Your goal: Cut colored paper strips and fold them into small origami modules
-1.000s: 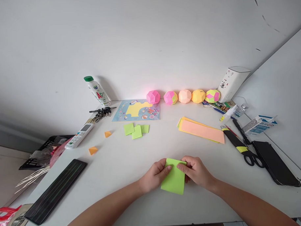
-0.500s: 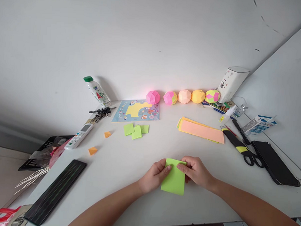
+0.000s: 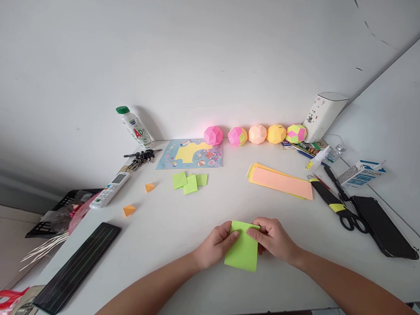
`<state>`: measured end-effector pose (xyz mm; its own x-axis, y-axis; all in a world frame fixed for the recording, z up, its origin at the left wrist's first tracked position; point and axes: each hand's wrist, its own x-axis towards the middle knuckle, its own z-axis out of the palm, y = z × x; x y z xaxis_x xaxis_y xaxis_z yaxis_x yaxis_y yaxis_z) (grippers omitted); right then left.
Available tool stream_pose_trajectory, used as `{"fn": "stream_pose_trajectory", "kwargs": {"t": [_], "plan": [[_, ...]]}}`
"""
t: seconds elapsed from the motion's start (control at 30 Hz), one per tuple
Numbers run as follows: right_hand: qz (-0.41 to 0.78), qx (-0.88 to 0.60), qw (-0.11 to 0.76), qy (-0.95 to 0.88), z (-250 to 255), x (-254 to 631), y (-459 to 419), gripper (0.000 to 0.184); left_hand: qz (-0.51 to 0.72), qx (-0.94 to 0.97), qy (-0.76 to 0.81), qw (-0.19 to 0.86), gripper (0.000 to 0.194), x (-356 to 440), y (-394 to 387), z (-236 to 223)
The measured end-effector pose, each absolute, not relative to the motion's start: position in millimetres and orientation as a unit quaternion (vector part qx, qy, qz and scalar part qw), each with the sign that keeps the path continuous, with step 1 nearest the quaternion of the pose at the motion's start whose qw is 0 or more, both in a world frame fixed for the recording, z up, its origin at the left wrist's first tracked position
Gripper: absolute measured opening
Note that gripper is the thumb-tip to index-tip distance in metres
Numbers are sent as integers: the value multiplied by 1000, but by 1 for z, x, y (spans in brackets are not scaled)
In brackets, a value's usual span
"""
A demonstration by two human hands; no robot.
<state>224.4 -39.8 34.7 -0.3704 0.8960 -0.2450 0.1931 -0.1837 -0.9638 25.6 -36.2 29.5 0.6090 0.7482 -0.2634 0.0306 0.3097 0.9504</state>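
Note:
A sheet of bright green paper is held above the near part of the white table. My left hand pinches its upper left edge, thumb on the front face. On the upper right, my right hand grips the same sheet with thumb in front and fingers behind, partly hidden. Beyond the hands lie several small folded green paper squares, overlapping one another. Two small orange folded paper pieces, a farther one and a nearer one, rest to their left.
Paper strips lie right of centre, near scissors and a black phone-like case. Several faceted paper balls line the wall beside a booklet. Leftward are a bottle, keys, a remote and a long black box.

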Motion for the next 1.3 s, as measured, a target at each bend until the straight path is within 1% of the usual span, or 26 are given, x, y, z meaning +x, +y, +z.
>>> {"fn": "stream_pose_trajectory", "kwargs": {"t": [0.23, 0.4, 0.57, 1.17, 1.3], "plan": [[604, -478, 294, -567, 35, 224, -41, 30, 252, 534, 361, 722, 35, 25, -37, 29], [620, -457, 314, -555, 35, 225, -41, 27, 277, 513, 360, 729, 37, 25, -37, 32], [617, -448, 334, -554, 39, 225, -42, 27, 301, 501, 355, 730, 34, 25, -36, 32], [609, -467, 325, -553, 41, 225, -42, 37, 297, 493, 345, 741, 40, 25, -37, 32], [616, -461, 329, -548, 41, 225, -42, 36, 300, 500, 343, 737, 38, 24, -37, 32]]}}
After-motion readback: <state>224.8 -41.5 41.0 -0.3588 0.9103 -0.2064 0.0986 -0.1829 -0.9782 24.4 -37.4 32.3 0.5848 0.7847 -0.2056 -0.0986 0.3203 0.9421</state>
